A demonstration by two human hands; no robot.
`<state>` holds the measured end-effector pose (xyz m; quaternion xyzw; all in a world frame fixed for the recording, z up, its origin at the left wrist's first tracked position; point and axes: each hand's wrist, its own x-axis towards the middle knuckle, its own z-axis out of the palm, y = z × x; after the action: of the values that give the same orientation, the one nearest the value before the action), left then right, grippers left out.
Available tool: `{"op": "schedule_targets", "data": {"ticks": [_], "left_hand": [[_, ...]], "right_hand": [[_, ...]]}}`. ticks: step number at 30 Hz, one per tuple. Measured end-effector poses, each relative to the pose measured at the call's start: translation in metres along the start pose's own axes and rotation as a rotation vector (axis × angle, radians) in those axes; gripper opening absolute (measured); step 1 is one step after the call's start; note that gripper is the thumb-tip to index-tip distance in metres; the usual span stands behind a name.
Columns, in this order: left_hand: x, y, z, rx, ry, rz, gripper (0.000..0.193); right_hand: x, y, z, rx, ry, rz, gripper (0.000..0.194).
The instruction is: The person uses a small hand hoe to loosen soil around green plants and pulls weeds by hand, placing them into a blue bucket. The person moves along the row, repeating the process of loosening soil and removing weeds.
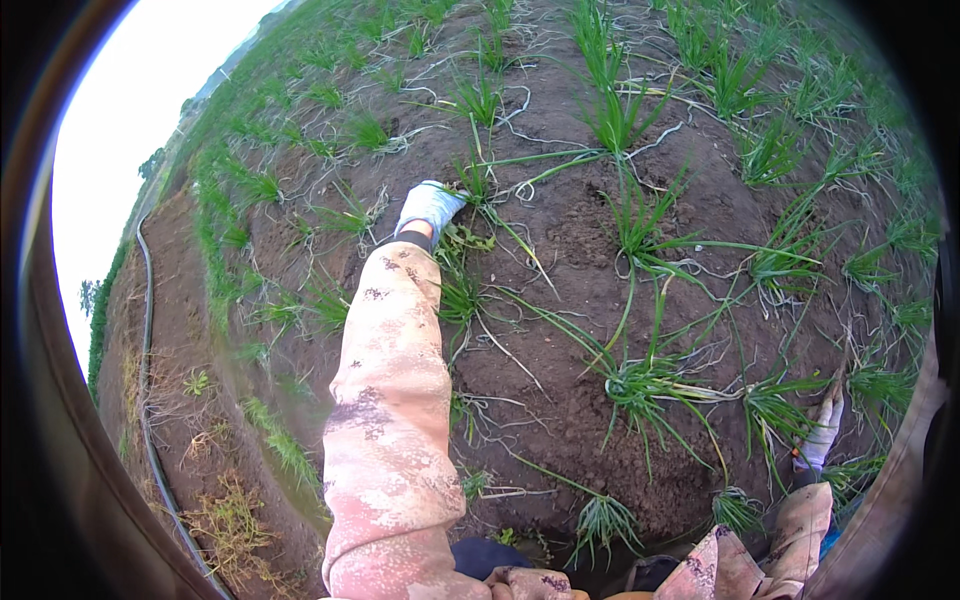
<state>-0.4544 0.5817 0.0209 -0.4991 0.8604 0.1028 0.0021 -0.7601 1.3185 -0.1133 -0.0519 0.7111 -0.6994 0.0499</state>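
My left hand (431, 206), in a pale glove, reaches forward to the base of a green onion-like plant (474, 182). Its fingers are turned away and partly hidden by leaves, so whether they grip anything does not show. Just below the hand grows a broad-leaved weed (466, 241), beside the sleeve. At the lower right, my right hand (821, 433), also gloved, is low among the leaves of another onion-like plant (774, 409). A small orange bit shows by its wrist; what the fingers hold, if anything, is unclear.
Rows of onion-like plants (636, 232) stand in brown soil (555, 345), with withered leaves lying between them. A grey hose (148, 337) runs along the dirt strip at left. Dry yellowed plants (232, 521) lie beside it. Close to my body is a larger clump (637, 386).
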Motion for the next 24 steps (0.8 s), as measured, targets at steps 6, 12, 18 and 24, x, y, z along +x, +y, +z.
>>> {"op": "schedule_targets", "data": {"ticks": [6, 12, 18, 24], "left_hand": [[0.031, -0.006, 0.019, 0.230, -0.037, 0.111, 0.029], [0.050, -0.041, 0.034, 0.276, -0.027, 0.517, 0.023], [0.048, -0.047, 0.059, 0.023, 0.132, 0.406, 0.021], [0.041, -0.045, 0.063, -0.725, 0.034, 0.171, 0.022]], "right_hand": [[-0.003, -0.002, 0.005, 0.057, 0.017, -0.062, 0.040], [-0.004, -0.010, 0.009, -0.030, 0.064, -0.015, 0.038], [-0.006, -0.012, 0.010, -0.098, 0.127, -0.023, 0.038], [-0.006, -0.011, 0.008, -0.125, 0.076, -0.051, 0.037]]}}
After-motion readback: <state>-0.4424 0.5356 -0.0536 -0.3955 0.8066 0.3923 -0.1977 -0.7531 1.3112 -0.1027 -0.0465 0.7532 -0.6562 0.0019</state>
